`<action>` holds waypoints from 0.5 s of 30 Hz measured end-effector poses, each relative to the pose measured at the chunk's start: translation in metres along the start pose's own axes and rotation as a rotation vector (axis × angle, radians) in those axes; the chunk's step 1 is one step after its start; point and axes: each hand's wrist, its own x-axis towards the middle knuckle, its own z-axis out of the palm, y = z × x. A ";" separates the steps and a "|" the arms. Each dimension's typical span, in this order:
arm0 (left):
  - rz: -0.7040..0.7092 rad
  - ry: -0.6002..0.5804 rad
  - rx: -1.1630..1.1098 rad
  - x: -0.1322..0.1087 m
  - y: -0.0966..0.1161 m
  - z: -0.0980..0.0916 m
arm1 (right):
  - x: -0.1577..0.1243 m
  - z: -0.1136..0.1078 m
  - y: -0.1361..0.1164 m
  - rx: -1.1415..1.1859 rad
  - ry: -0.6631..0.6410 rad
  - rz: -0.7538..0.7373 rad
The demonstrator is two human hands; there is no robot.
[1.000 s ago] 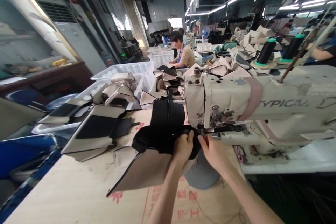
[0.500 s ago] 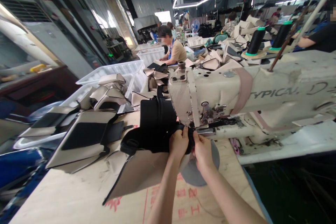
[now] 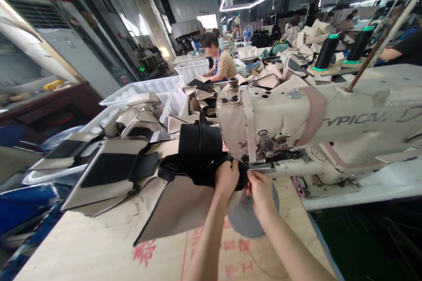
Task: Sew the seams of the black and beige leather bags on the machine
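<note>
A bag in beige and black material lies under the head of a cylinder-arm sewing machine. Its black upper part bunches up around the machine's narrow arm, and the beige panel spreads toward me over the table. My left hand is closed on the black material just left of the needle area. Fingers and thumb of my right hand pinch the black edge below the presser foot. The needle tip and the exact seam are hidden by the machine head and the fabric.
A grey disc sits below my right hand on the wooden table. More beige-and-black bags pile up at left, some in a clear plastic bin. Black thread cones stand behind the machine. A person works beyond.
The view has shifted slightly, moving the machine rightward in the picture. The beige panel's near corner has moved up a little, and my right hand sits slightly lower against the black edge.
</note>
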 end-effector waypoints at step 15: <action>0.068 -0.043 -0.067 0.009 -0.001 -0.005 | 0.011 -0.219 -0.105 -1.098 0.655 -0.926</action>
